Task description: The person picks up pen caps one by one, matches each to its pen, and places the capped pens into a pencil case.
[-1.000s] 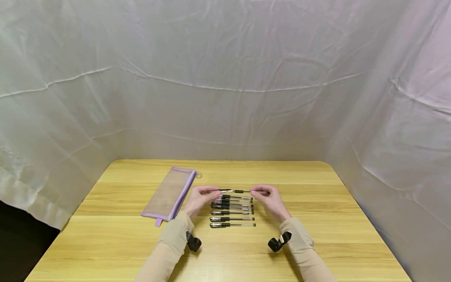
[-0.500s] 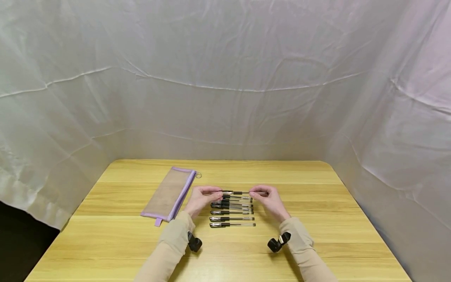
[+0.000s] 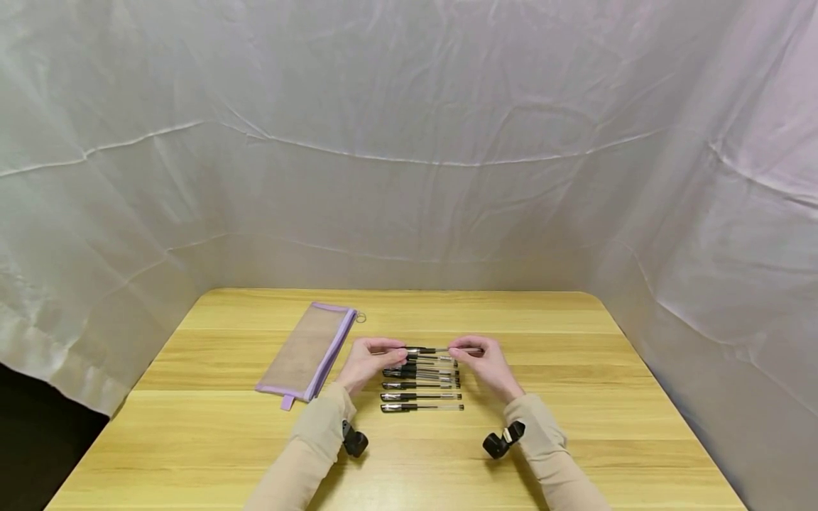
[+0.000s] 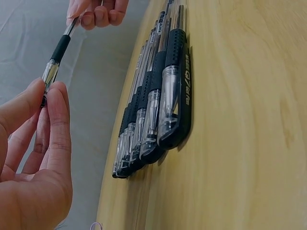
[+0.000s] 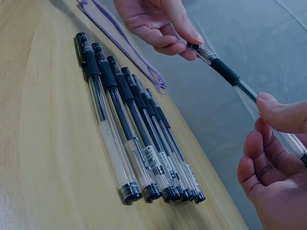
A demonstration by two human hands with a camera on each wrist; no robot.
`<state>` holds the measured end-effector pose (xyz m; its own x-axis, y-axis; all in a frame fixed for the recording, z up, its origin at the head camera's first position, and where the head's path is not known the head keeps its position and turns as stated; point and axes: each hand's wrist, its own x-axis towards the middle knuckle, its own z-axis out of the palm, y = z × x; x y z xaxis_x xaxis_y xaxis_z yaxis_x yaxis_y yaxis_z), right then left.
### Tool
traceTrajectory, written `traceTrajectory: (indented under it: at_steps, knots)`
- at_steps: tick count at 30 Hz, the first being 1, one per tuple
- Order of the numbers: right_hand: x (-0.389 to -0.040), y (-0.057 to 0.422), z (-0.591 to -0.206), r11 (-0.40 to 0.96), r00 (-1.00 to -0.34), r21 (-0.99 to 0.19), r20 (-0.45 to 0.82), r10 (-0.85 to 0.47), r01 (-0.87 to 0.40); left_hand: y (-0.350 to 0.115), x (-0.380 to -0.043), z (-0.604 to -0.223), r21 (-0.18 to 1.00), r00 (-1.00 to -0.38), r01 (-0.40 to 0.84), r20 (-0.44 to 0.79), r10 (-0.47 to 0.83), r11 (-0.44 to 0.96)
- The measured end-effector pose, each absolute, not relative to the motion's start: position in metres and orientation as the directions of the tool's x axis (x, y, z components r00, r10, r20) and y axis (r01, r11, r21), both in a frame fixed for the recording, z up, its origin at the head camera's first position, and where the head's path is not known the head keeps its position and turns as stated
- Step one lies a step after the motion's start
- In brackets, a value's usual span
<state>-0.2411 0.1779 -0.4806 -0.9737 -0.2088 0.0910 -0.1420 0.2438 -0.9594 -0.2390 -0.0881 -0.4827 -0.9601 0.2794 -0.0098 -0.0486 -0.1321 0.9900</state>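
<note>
A gel pen [image 3: 436, 350] with a clear barrel and black rubber grip is held crosswise between both hands, raised above the table. My left hand [image 3: 371, 362] pinches its clear-and-black cap end between thumb and fingers. Farther along, my right hand [image 3: 487, 362] pinches the clear barrel [image 5: 245, 91] with thumb and index finger, its other fingers curled beneath. Below and nearer to me, several similar capped pens [image 5: 115, 98] lie side by side in a row, caps to the left. The nearest pen [image 4: 172, 91] shows its black clip side in the left wrist view.
A purple-edged mesh zip pouch [image 3: 300, 351] lies flat on the wooden table [image 3: 639, 440] to the left of the pens, with a small ring [image 3: 361, 317] at its far corner. Pale fabric [image 3: 409, 213] hangs behind the table and along both sides.
Both hands have drawn slightly closer together: the left a little right, the right a little left. The held pen's grip has shifted left with them. The row of pens and the pouch are unmoved.
</note>
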Motion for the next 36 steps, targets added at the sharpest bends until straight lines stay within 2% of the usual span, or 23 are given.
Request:
traceTrajectory:
  at_steps: [13, 26, 36]
  knots:
    - [-0.238, 0.17, -0.475, 0.261, -0.971, -0.958, 0.056, -0.233, -0.118, -0.087, -0.236, -0.478, 0.996, -0.968, -0.048, -0.028, 0.25, -0.073]
    - [-0.236, 0.17, -0.476, 0.215, -0.958, -0.97, 0.05, -0.281, -0.113, -0.089, -0.233, -0.478, 0.999, -0.968, 0.002, 0.012, 0.251, -0.039]
    - [-0.237, 0.18, -0.479, 0.21, -0.952, -0.968, 0.068, -0.297, -0.135, -0.09, -0.235, -0.481, 0.994, -0.97, 0.017, 0.042, 0.24, -0.104]
